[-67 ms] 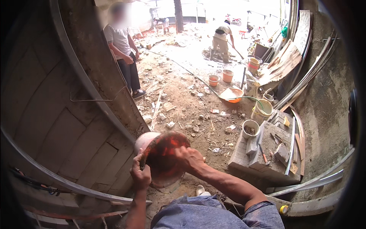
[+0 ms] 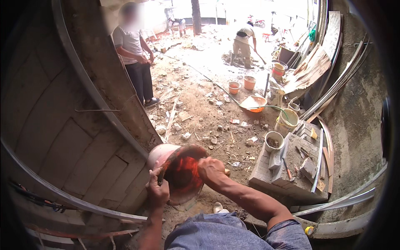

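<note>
In front of me a tilted bucket [image 2: 160, 152], pale outside and red within, has its mouth turned toward me. Dark, rough residue coats its rim and inner wall. My left hand [image 2: 158, 189] is closed over the left edge of the rim. At the right side of the mouth, my right hand [image 2: 213, 170] makes a fist around what looks like a wooden-handled tool; a short tan handle end [image 2: 227, 172] shows beside the wrist. The tool's other end is hidden by my hand and the bucket.
A stack of grey blocks [image 2: 266, 166] at right bears a mortar bucket [image 2: 273, 141] and a hammer [image 2: 288, 168]. Beyond lie an orange basin [image 2: 253, 103], a green hose [image 2: 266, 106] and rubble. One person [image 2: 134, 50] stands at left; another [image 2: 243, 41] works with a long-handled tool farther off.
My right fist has shifted slightly right and showed more of the tan handle end. The bucket's mouth has turned a little, with my left hand still on its rim.
</note>
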`<state>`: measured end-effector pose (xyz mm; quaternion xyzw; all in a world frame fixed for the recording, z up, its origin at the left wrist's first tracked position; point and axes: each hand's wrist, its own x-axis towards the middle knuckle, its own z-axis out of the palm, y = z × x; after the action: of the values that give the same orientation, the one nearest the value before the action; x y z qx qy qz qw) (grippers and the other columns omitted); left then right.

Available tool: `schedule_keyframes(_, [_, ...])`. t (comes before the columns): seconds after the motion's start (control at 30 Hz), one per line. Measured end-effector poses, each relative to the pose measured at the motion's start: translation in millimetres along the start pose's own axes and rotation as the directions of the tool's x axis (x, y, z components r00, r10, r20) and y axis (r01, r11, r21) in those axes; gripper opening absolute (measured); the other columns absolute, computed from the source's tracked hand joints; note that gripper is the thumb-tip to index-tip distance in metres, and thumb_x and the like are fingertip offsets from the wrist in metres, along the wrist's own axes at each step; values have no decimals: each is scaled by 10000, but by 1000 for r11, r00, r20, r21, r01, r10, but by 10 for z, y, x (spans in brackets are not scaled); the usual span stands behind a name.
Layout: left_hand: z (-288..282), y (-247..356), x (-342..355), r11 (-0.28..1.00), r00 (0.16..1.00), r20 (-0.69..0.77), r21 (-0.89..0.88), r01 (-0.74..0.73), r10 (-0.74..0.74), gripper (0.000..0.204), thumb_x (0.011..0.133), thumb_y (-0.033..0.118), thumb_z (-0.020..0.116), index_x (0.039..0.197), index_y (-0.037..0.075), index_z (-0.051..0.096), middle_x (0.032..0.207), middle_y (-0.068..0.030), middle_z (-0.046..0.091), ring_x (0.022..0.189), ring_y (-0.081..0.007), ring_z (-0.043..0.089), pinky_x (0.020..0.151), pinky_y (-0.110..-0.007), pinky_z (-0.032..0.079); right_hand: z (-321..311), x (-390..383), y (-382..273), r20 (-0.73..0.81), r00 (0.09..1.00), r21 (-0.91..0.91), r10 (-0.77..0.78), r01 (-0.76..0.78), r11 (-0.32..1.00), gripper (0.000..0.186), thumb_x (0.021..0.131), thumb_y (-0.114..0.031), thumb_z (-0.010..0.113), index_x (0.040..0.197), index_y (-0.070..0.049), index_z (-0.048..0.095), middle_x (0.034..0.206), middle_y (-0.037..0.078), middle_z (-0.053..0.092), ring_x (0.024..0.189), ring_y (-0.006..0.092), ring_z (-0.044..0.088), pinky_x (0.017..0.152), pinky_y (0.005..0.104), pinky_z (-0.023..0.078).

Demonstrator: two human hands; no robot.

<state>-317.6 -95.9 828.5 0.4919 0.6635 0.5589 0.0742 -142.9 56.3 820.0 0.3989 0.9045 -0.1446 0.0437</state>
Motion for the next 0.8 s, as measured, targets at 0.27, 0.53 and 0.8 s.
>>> schedule_keyframes(0.27, [442, 381, 172, 988, 996, 77, -154, -28, 40, 394, 839, -123, 524, 1190, 15, 638, 1303, -175, 691, 1376, -320, 547, 1219, -508, 298, 411, 210, 431, 77, 882, 854, -464, 181, 487, 309, 960, -234, 611, 1221, -87, 688, 1107, 193, 725, 1018, 316, 720, 783, 393, 576])
schedule_keyframes(0.53, [231, 164, 320, 942, 971, -140, -303, 142, -191, 388, 819, -78, 516, 1193, 4, 582, 1055, -32, 618, 953, -122, 588, 943, -282, 480, -170, 345, 469, 37, 924, 186, -379, 367, 912, 484, 911, -245, 656, 1376, -140, 576, 1168, 147, 681, 1087, 330, 676, 844, 447, 543])
schedule_keyframes(0.8, [640, 190, 295, 982, 971, -215, -175, 67, -105, 417, 776, -74, 506, 1179, 6, 579, 1077, -32, 625, 932, -95, 568, 908, -263, 479, 403, 697, 662, -554, 651, -479, -519, 260, 838, 444, 903, -271, 568, 1336, -184, 611, 1078, 66, 683, 883, 245, 669, 717, 403, 514])
